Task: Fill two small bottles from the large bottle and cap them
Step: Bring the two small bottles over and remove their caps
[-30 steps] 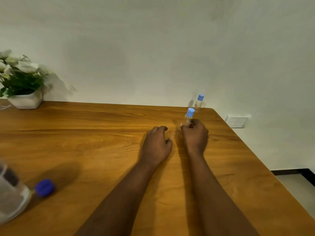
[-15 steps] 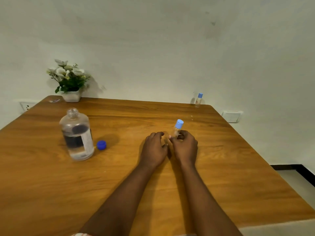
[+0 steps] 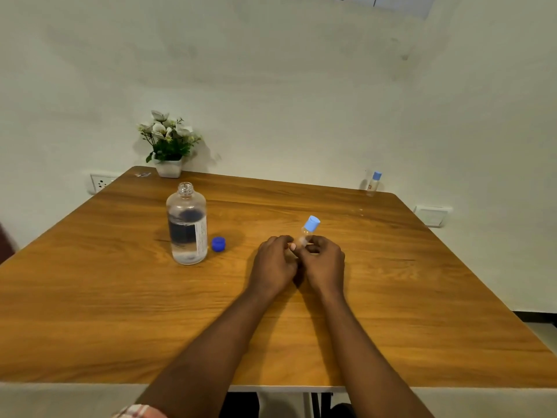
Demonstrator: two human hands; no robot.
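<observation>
Centre of frame: the small bottle (image 3: 305, 238) is held between both hands above the table (image 3: 120, 297). The right hand (image 3: 324, 262) has its fingers curled round the lower body. The left hand (image 3: 272, 262) pinches the same lower body from the left side.

The bottle's long axis runs up and slightly right, tilted away from upright. The light blue cap (image 3: 312, 223) is on and stands clear above both grips, up-frame from the fingertips. It appears about equally near to either hand.

The large bottle (image 3: 187, 224) stands upright and uncapped, well apart in the left-centre of the frame, with the dark blue cap (image 3: 218, 244) just beside its base. The left hand is nearer to it. The second small bottle (image 3: 373, 184) stands capped at the table's far right corner.

Judged step: remove the light blue cap before filling.
</observation>
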